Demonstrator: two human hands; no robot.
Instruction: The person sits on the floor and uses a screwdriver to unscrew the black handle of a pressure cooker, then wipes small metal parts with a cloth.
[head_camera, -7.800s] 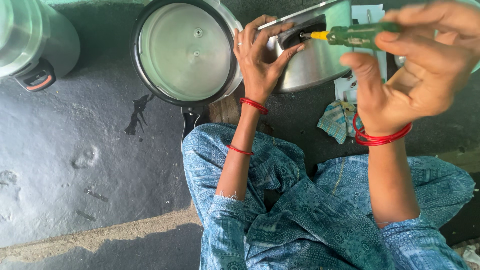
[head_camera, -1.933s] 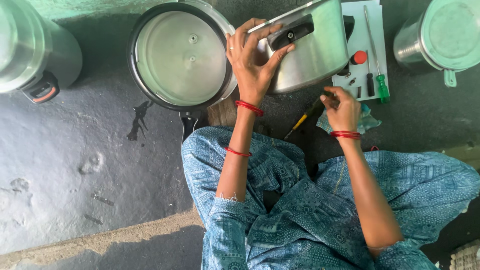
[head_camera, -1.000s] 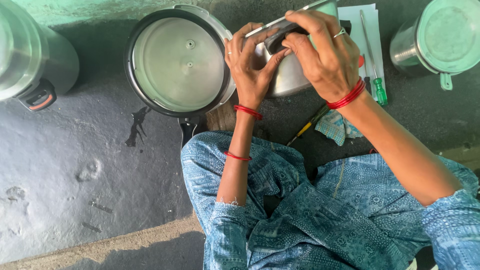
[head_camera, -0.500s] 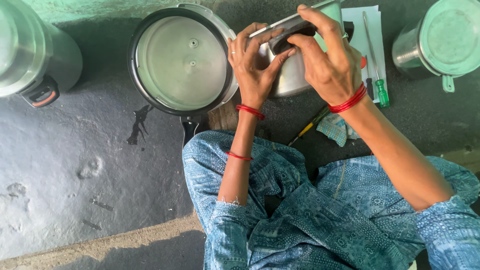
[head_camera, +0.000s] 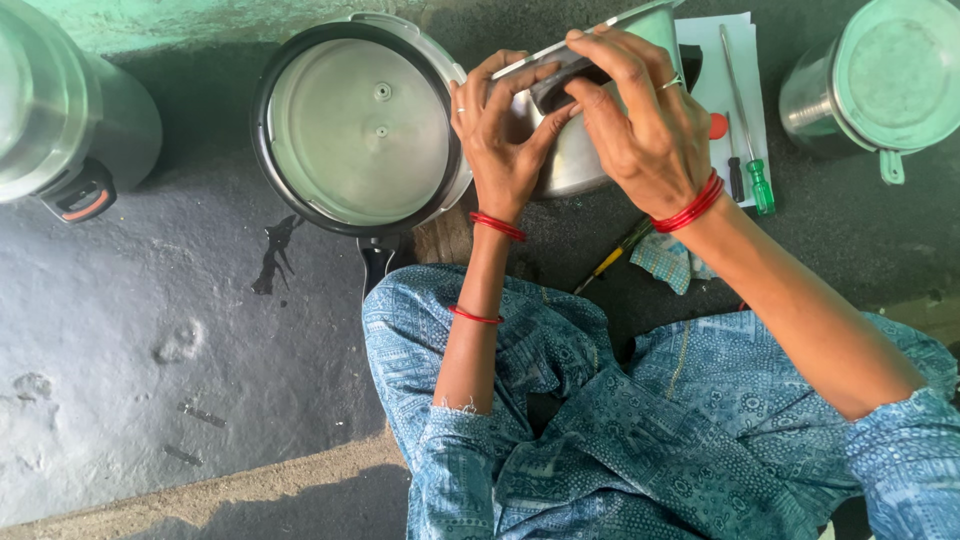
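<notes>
Gripping pot handle between left hand and right hand fingers (tilted).

Blue patterned sleeves and trousers are worn; red bangles are seen on both wrists, and a ring on the left hand and right hand.

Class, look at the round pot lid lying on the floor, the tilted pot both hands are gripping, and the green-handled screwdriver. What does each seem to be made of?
Round silver pot lid: likely aluminium or steel, a dull brushed grey; its black rim looks like rubber.
Tilted silver pot, held by the left hand and right hand: shiny metal with bright reflections.
Green-handled screwdriver: thin metal shaft, glossy translucent handle, probably plastic.
</notes>
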